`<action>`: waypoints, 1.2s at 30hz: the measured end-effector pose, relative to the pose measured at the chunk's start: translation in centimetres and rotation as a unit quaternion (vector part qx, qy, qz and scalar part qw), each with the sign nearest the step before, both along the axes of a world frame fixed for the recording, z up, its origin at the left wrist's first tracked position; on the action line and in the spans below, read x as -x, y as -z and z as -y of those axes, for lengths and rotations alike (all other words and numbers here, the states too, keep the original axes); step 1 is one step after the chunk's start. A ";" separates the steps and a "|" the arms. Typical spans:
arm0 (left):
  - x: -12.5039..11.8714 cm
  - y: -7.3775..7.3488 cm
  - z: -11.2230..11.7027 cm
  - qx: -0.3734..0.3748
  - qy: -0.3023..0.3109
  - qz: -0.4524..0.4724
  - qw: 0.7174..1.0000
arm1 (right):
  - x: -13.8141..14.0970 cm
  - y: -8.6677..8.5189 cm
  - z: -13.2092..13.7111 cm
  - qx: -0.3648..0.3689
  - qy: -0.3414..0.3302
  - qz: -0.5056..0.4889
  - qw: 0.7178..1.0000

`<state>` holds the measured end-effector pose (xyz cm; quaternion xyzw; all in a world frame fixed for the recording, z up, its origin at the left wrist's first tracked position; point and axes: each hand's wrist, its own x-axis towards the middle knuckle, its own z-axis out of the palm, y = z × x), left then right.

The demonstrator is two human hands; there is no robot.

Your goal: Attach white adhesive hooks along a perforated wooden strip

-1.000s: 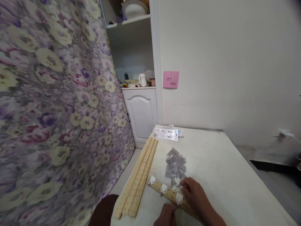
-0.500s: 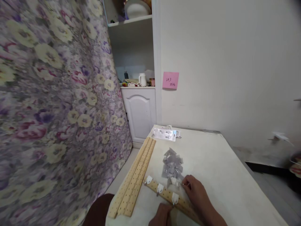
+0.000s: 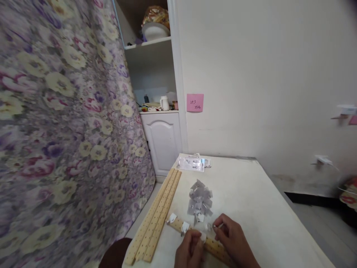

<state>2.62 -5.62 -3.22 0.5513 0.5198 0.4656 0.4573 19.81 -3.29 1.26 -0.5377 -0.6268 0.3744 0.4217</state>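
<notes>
Both hands (image 3: pixel 190 248) (image 3: pixel 232 238) in narrow pinches, contents unclear, perforated wooden strip (image 3: pixel 214 247) between them.

On the left, a curtain (image 3: pixel 92 111) with purple, pink and cream flowers hangs in folds. Beside it, at the far side, stands a white cabinet (image 3: pixel 158 116), which has open shelves (image 3: pixel 152 42) above and a closed panelled door (image 3: pixel 163 141) below. The wall (image 3: pixel 259 74) is pale, with a pink note (image 3: pixel 195 102) on it and some dirty marks (image 3: pixel 284 179) low at the right. A white table (image 3: pixel 251 197) reaches toward this wall. On the right, the floor (image 3: pixel 315 219) is grey, and a black skirting (image 3: pixel 306 199) runs along the wall. The light is soft.
</notes>
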 end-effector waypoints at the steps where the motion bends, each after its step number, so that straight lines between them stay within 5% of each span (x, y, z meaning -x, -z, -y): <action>1: -0.3 -0.5 -0.3 0.023 0.010 0.028 0.999 | 0.1 -0.3 0.3 -0.008 -0.008 0.009 1.000; 13: -1.1 -2.0 -0.2 0.142 0.034 0.177 0.973 | 0.4 -0.2 0.8 -0.056 -0.085 0.001 0.995; 19: -1.7 -2.7 -0.1 0.182 0.002 0.225 0.957 | -0.3 0.0 0.6 0.020 -0.096 -0.066 0.993; 27: -1.7 -2.3 0.3 0.170 -0.024 0.248 0.953 | 0.2 0.3 0.7 0.018 -0.055 -0.073 0.996; 36: -2.1 -1.9 0.6 0.182 -0.002 0.290 0.940 | 1.7 -0.4 1.6 0.081 -0.104 -0.192 0.972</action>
